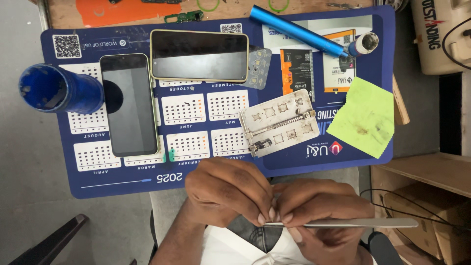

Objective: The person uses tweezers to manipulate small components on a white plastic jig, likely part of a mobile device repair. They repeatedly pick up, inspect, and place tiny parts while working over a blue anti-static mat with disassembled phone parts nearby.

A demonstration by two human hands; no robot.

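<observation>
My left hand [228,194] and my right hand [321,211] meet near the bottom of the view, below the blue work mat [206,169]. The right hand grips metal tweezers [363,223] that lie flat, with the long end pointing right. Fingertips of the left hand pinch at the tweezers' tip, where something tiny may be held; it is too small to tell. Above the hands on the mat rests a metal board holder [279,122] with a small part clamped in it.
Two phones lie on the mat, one upright [128,104], one sideways [198,55]. A blue cup [56,89] stands at the left, a blue tube tool [297,30] and a green cloth [365,118] at the right. A beige device [439,34] and cardboard boxes [427,201] sit further right.
</observation>
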